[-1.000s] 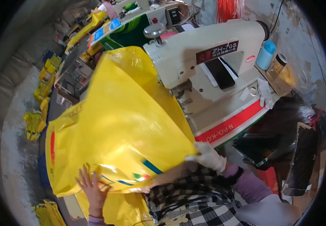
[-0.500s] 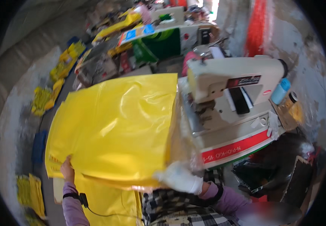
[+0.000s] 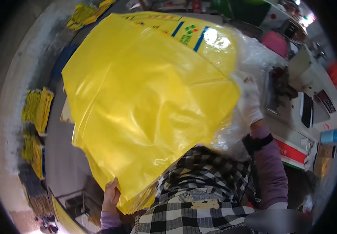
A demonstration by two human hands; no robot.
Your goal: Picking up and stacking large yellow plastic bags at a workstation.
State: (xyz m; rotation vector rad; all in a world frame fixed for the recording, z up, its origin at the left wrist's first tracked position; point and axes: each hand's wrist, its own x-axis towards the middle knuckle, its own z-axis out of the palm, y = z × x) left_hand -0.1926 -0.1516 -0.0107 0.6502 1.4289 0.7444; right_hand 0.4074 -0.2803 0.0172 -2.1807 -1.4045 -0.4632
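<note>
A wide stack of glossy yellow plastic sheets [image 3: 145,93] lies in front of me, turned at a slant, with one corner reaching down toward my lap. My bare left hand [image 3: 111,196] pinches that near corner, thumb on top and fingers underneath. At the stack's right corner, my right hand [image 3: 249,95] in a white glove is closed on the edge; some of its fingertips are hidden. Beyond the upper edge shows a printed yellow sheet [image 3: 219,48] with blue stripes and a green and red mark. Crumpled clear plastic film [image 3: 230,136] spreads under and beside my right hand.
A white sewing machine [image 3: 310,74] stands on its table at the right, near a blue bottle [image 3: 329,137]. Folded yellow bundles [image 3: 39,110] lie along the left beyond the grey tabletop [image 3: 63,163]. A pink object [image 3: 274,43] sits at the upper right.
The stack has turned, its left side coming toward me with my left hand. My right hand has moved away from me to the right corner. The printed sheet now shows, and my view has shifted.
</note>
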